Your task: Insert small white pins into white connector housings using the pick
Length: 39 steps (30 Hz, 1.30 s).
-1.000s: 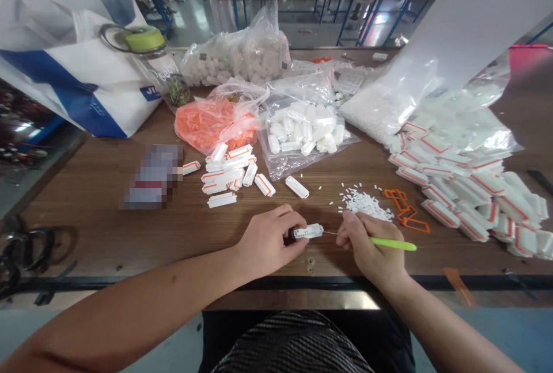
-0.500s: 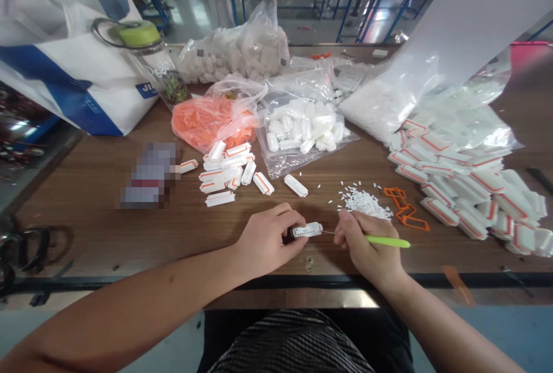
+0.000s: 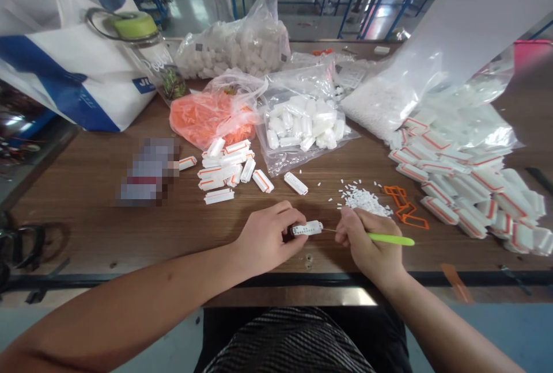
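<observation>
My left hand (image 3: pixel 273 236) is closed around one end of a white connector housing (image 3: pixel 309 228) with rows of small holes, held low over the table's front part. Between the fingers of my right hand (image 3: pixel 370 242) is a thin pick with a lime-green handle (image 3: pixel 391 239). Its metal tip points left and meets or nearly meets the housing's right end; contact is too fine to tell. Just beyond my right hand lies a heap of tiny white plugs (image 3: pixel 367 200). A single white housing (image 3: pixel 296 183) rests beyond my left hand.
Orange gasket frames (image 3: pixel 406 209) lie right of the plugs. Piles of housings with orange seals sit at centre left (image 3: pixel 227 166) and right (image 3: pixel 475 183). Behind are a bag of orange parts (image 3: pixel 211 114), a bag of white housings (image 3: pixel 302 122), a large bag of plugs (image 3: pixel 380 96) and a bottle (image 3: pixel 151 50).
The pick in my right hand has shifted very slightly right, and the housing in my left hand is turned a little. The whole view has moved slightly.
</observation>
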{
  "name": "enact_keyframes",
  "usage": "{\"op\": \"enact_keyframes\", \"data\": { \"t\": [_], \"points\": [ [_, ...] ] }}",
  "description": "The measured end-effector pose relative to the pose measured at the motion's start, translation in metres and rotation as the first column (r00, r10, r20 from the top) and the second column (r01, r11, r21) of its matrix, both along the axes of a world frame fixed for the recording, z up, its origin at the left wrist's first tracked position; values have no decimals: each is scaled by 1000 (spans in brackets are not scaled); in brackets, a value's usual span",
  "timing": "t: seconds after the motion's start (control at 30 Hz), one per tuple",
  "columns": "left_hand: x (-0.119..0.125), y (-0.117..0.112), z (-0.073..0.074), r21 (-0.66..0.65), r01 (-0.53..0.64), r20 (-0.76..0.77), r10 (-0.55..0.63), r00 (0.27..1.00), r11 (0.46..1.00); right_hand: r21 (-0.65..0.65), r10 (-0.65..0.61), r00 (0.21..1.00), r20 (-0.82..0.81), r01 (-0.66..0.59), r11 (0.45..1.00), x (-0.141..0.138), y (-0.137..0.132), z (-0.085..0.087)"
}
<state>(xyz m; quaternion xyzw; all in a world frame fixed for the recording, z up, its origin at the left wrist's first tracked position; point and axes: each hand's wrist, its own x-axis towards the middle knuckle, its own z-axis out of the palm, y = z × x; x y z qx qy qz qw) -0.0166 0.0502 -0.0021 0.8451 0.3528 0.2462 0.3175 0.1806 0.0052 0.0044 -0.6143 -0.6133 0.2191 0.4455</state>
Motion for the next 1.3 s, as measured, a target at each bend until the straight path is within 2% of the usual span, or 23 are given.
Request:
{"op": "enact_keyframes", "data": {
  "t": [0.17, 0.47, 0.77, 1.1, 1.3],
  "points": [
    [0, 0, -1, 7, -5, 13, 5, 1000, 1000, -23, -9, 999, -39, 8, 1000, 1, -1, -2],
    [0, 0, 1, 2, 0, 6, 0, 1000, 1000, -39, 70, 992, 104, -67, 997, -1, 5, 8],
    [1, 0, 0, 11, 3, -4, -3, 1000, 1000, -61, -28, 999, -46, 25, 998, 1, 0, 0],
    [1, 0, 0, 2, 5, 11, -5, 1000, 1000, -32, 58, 995, 77, -56, 998, -2, 6, 9],
    [1, 0, 1, 4, -2, 12, 2, 1000, 1000, -14, -10, 999, 44, 10, 1000, -2, 2, 6]
  ]
}}
